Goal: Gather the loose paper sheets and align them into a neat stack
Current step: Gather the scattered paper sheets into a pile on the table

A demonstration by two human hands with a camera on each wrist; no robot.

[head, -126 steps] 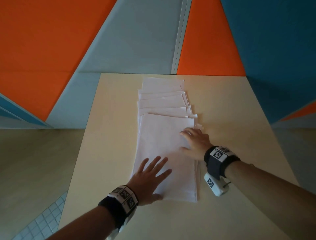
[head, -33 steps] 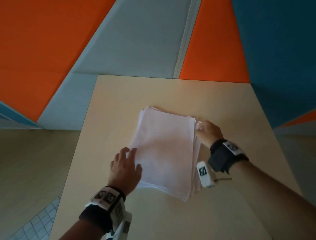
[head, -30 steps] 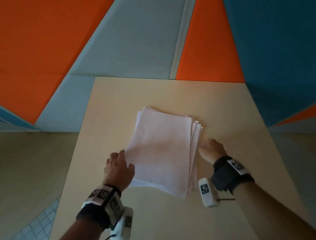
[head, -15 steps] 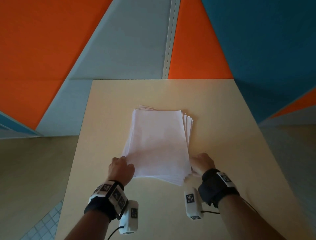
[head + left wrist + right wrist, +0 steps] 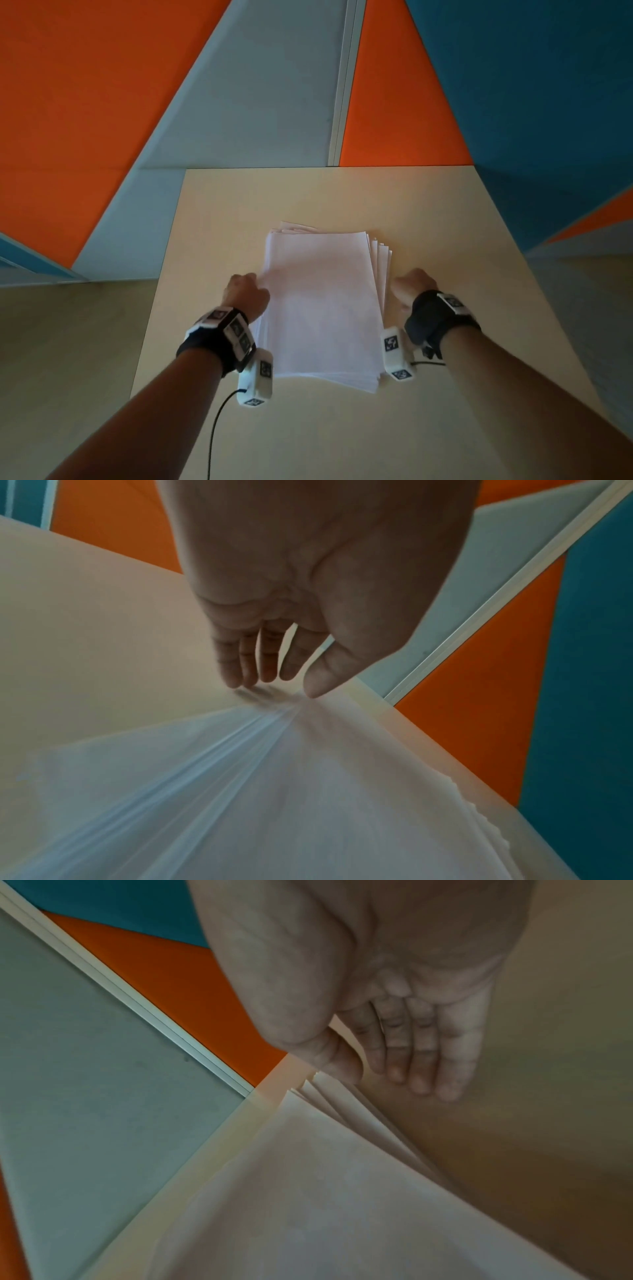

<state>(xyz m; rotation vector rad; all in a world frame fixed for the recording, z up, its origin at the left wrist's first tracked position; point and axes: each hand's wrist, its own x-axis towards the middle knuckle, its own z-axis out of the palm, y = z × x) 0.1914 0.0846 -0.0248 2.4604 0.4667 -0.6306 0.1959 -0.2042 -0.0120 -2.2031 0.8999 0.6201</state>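
A stack of white paper sheets [image 5: 322,301] lies in the middle of the beige table [image 5: 462,240]. Its top sheet is square to the table, while several lower sheets fan out along the right edge [image 5: 382,253] and at the far left corner. My left hand [image 5: 245,294] stands at the stack's left edge. In the left wrist view its straight fingers [image 5: 246,669] touch the table beside the sheet edges and the thumb rests on the paper [image 5: 308,791]. My right hand [image 5: 412,284] lies along the right edge, fingers [image 5: 421,1069] straight, thumb against the fanned sheets [image 5: 342,1104].
The table's far edge meets a wall of orange [image 5: 85,102], grey and blue panels [image 5: 531,85]. A cable [image 5: 214,431] hangs from my left wrist camera over the near part of the table. Bare tabletop surrounds the stack on all sides.
The spread sheets were gathered into one stack and turned square to the table. In the last half second both hands slid from the near corners forward along the stack's sides.
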